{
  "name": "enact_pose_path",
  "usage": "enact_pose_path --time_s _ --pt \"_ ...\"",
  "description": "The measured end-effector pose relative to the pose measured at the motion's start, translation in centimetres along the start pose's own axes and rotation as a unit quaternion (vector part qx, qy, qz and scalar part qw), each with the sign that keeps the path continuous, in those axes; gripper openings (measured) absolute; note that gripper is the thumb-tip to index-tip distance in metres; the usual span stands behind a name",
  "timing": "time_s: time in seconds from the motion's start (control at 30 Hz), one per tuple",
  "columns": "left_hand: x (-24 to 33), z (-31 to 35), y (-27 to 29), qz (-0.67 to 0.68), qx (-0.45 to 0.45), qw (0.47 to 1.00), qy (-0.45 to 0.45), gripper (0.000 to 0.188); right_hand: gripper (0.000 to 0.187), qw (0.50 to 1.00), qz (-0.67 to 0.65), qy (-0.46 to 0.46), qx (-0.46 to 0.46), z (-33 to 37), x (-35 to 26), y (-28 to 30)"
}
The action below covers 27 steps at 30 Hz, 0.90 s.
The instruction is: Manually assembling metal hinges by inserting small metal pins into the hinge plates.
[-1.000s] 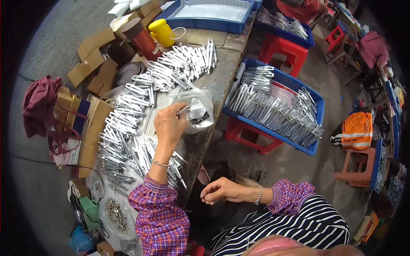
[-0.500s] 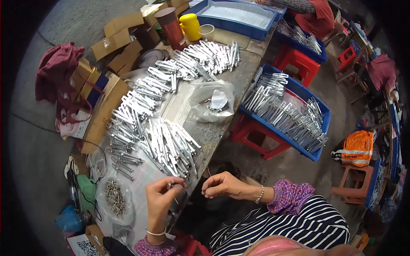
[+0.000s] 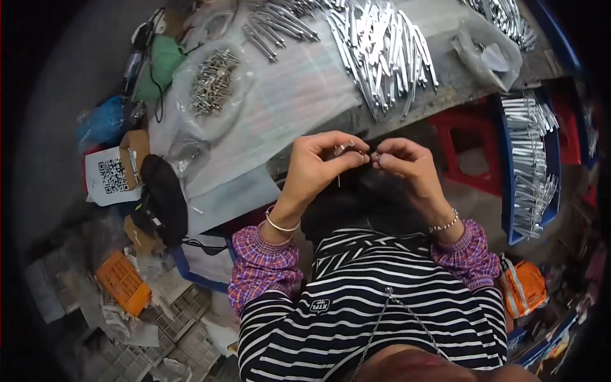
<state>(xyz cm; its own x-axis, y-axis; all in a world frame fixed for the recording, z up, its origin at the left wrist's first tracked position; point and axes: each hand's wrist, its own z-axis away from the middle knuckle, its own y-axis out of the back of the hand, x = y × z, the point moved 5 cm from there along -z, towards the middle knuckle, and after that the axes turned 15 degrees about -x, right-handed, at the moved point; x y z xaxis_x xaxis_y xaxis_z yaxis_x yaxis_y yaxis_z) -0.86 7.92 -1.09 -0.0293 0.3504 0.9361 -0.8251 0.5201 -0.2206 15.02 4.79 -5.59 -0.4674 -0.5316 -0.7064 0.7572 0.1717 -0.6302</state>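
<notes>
My left hand point(image 3: 312, 164) and my right hand point(image 3: 415, 168) are close together in front of my body, just off the table's edge. The left one is closed on a small shiny metal part point(image 3: 344, 149), with a thin end showing below the fingers; its exact kind cannot be made out. Thumb and forefinger of my right hand are pinched beside the left fingertips, and whatever they grip is too small to name. Beyond the hands lies a pile of long, slim silvery metal parts point(image 3: 382, 54) on the table point(image 3: 289, 105). A clear plastic bag of small metal pins or screws point(image 3: 215, 83) rests at the left.
Darker slim metal parts point(image 3: 280, 25) lie at the far edge of view. A plastic bag point(image 3: 490, 54) sits near the table's right edge. At right, a blue tray point(image 3: 509, 210) holds more silvery parts by a red stool point(image 3: 468, 149). A black pouch point(image 3: 164, 197) lies left.
The view has swung downward and left, bringing my torso and the table's left end into sight. My hands have come together, fingertips nearly touching.
</notes>
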Motion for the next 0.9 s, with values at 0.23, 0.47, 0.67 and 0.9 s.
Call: enact_pose_path --time_s 0.23,0.47,0.67,0.9 --pt "-1.1 0.6 -0.1 -0.041 0.036 0.998 -0.012 0.014 0.020 1.000 -0.021 0.004 -0.017 -0.4 1.4 -0.6" --pt "-1.4 0.5 0.0 -0.092 0.011 0.995 -0.035 0.016 0.021 1.000 -0.011 -0.006 -0.017 -0.2 1.2 -1.0" --pt "-1.1 0.7 -0.4 -0.130 0.002 0.990 -0.062 0.017 0.023 0.999 0.002 -0.006 -0.032 -0.3 1.2 -1.0" --pt "-1.0 1.1 -1.0 -0.204 0.007 0.973 -0.109 0.016 0.025 0.996 -0.039 -0.069 -0.043 0.0 1.3 -0.7"
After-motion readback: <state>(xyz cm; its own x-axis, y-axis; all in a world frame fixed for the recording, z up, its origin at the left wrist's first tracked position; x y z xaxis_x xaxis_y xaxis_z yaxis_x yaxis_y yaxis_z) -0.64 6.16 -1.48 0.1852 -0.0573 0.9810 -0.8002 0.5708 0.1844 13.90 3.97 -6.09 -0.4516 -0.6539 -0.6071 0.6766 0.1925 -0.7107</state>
